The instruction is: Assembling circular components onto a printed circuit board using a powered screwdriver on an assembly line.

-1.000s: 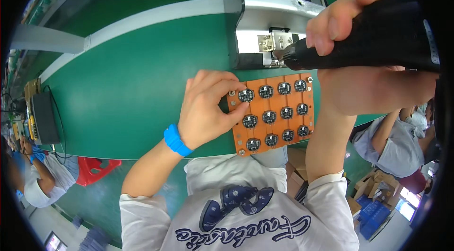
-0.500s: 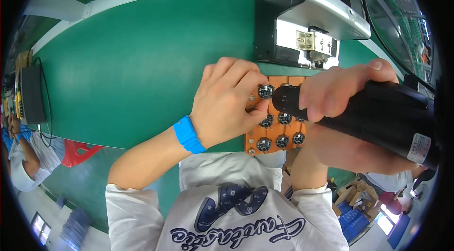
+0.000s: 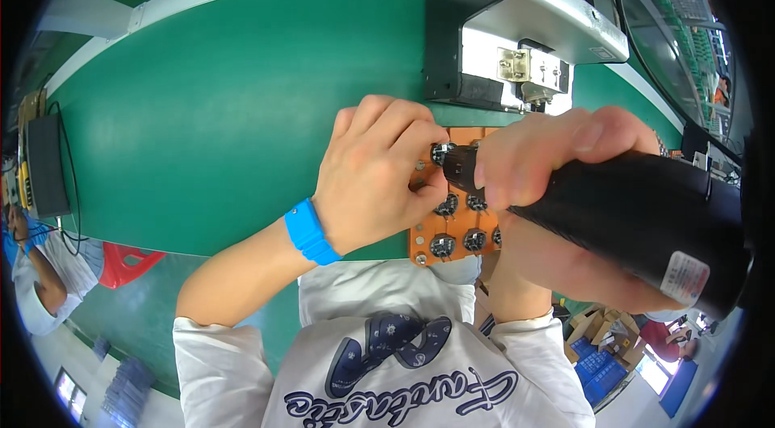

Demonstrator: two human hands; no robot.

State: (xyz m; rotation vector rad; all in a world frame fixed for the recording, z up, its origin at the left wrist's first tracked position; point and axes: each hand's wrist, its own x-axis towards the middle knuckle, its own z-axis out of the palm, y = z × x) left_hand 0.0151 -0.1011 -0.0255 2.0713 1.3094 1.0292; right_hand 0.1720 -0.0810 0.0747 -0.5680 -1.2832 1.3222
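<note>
My right hand (image 3: 565,154) is wrapped round a black electric screwdriver (image 3: 638,210), which lies slantwise with its nose pointing left. That nose reaches over a small round black part with metal bits (image 3: 440,153) at the upper left of an orange fixture plate (image 3: 452,226). My left hand (image 3: 375,166), with a blue band (image 3: 311,232) on its wrist, has index finger and thumb closed about the same part. Several similar round parts sit in rows on the plate. The screwdriver and my right hand hide the plate's right side, and the bit's tip cannot be seen.
Behind the plate stands a black and silver machine (image 3: 525,33) with a metal block at its front. A green table (image 3: 226,105) spreads to the left, with a dark box (image 3: 47,162) and cable at its far end. A red stool (image 3: 129,264) and another person are beyond.
The screwdriver has moved left, and its nose now overlaps the round part at my left fingers. My left hand keeps its grip there. The whole view has shifted slightly.
</note>
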